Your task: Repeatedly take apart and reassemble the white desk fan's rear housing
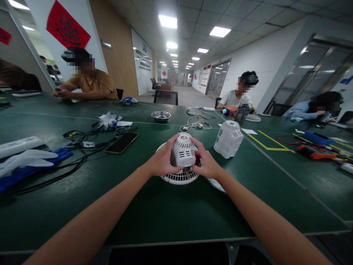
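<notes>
Over the round grille (180,179), the left hand (165,159) and right hand (207,162) have their grip clamped on opposite sides of the white cover (184,151); whether it touches the grille is unclear. It looks light, stiff and slightly slippery, probably best held low on its sides.

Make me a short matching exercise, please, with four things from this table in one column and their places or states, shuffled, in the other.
Things:
1. vented white housing
2. metal bowl
3. phone
4. second white housing

Places or states:
A. lying flat, dark screen facing up
B. held between the left hand and the right hand
C. standing on the green table, to the right of both hands
D. silver and round, farther back than both housings

Right pairs: 1-B, 2-D, 3-A, 4-C
</notes>
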Demonstrator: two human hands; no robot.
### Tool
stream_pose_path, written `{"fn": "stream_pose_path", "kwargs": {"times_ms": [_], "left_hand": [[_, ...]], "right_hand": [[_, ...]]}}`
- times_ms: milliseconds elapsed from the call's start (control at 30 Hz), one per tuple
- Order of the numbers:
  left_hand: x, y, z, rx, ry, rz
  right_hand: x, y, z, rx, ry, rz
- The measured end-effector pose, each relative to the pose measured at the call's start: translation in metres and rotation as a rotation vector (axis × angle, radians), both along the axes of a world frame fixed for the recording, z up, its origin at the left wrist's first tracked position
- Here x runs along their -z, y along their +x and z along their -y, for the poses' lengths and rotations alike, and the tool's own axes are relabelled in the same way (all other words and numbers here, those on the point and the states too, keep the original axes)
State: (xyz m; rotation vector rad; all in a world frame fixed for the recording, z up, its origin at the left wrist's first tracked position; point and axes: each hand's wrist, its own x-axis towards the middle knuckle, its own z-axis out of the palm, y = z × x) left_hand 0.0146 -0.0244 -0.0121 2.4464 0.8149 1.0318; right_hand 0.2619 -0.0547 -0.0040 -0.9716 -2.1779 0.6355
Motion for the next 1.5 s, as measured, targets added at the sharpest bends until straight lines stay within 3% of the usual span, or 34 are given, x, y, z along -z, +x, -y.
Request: {"fn": "stream_pose_path", "kwargs": {"times_ms": [700,1100,1333,1500], "left_hand": [[-0.009,-0.001,0.003,-0.003,0.005,-0.005],[0.006,-0.002,-0.011,-0.061,0.014,-0.021],[0.007,0.000,-0.015,-0.137,0.053,-0.018],[0.006,0.002,-0.012,-0.190,0.036,-0.022]], "right_hand": [[-0.005,-0.001,0.002,0.054,-0.051,0.019],[0.004,0.005,-0.005,0.012,-0.028,-0.057],[0.006,0.002,-0.009,0.174,0.091,-0.028],[0.007,0.004,-0.009,0.193,0.139,-0.023]]}}
